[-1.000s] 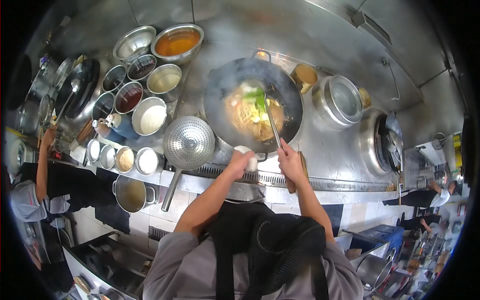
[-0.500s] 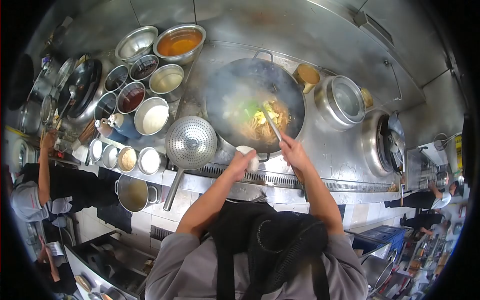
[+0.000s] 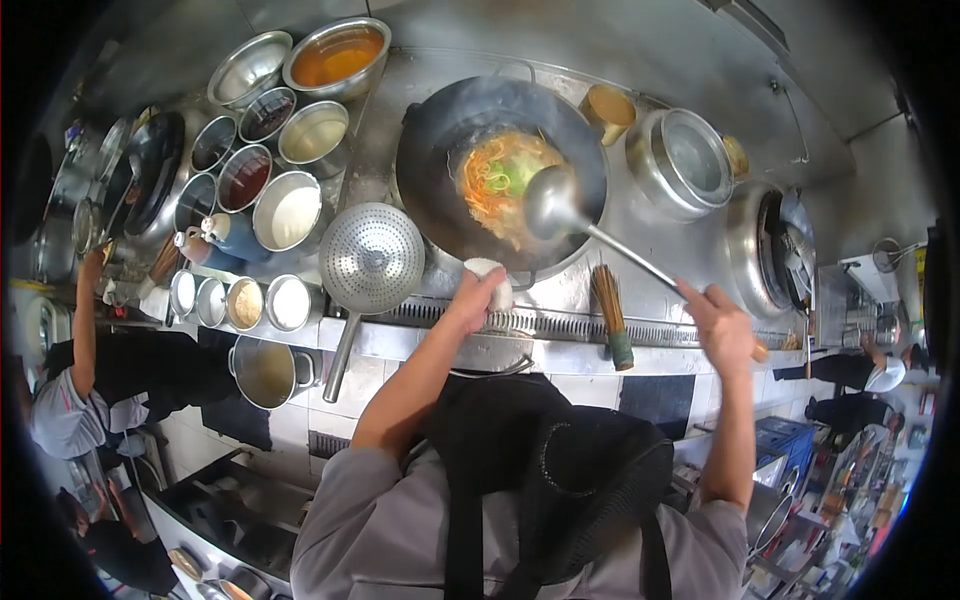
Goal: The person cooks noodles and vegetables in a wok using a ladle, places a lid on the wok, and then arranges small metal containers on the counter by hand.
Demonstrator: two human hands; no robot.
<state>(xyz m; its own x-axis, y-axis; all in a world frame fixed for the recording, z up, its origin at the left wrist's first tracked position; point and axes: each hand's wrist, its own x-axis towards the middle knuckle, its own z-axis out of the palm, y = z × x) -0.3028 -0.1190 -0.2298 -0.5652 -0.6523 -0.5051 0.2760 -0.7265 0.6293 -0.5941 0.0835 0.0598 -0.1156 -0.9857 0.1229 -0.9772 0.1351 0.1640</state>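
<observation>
A large black wok point(image 3: 432, 140) sits on the steel range, with shredded orange and green food point(image 3: 497, 178) in its middle. My left hand point(image 3: 474, 300) is closed on a folded white cloth point(image 3: 502, 290) at the wok's near rim, beside its near loop handle point(image 3: 527, 281). In my right hand point(image 3: 718, 328) is the long handle of a steel ladle point(image 3: 551, 203). The ladle's bowl hangs over the right side of the wok, partly covering the food. Whether it touches the food I cannot tell.
Left of the wok rests a perforated strainer point(image 3: 371, 258), with several sauce and seasoning containers point(image 3: 287, 211) beyond it. A bamboo brush point(image 3: 609, 315) lies near the front edge. A steel pot point(image 3: 683, 165) stands to the right. Another person point(image 3: 75, 385) is at far left.
My right hand has moved right and the ladle has swung with it, its bowl now over the wok's right side. Steam has thinned, the food looks rearranged, and the bamboo brush is uncovered.
</observation>
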